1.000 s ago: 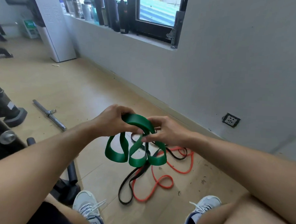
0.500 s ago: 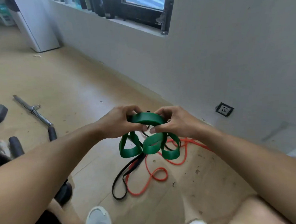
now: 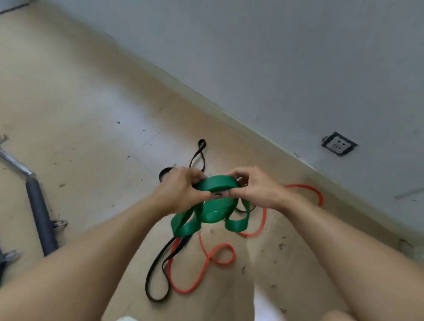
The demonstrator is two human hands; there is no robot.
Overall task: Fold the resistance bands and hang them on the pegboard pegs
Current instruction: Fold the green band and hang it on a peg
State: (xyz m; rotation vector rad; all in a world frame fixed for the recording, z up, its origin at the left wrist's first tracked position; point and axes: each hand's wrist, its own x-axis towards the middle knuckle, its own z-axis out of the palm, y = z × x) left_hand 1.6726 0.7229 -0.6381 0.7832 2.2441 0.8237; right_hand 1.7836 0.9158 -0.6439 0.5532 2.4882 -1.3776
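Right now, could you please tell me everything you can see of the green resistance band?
The green resistance band is a wide, flat loop of matte, rubbery-looking material, gathered into several folds. It is held in the air above the floor, not resting on it. The left hand and the right hand each grip one end of its top fold, which arches between them. Three loose loops hang below, in front of the black band and the red band lying on the floor.

Both hands hold one band above the floor, left hand left of right hand; two more bands lie beneath; a bar lies far left; a wall socket sits far right.
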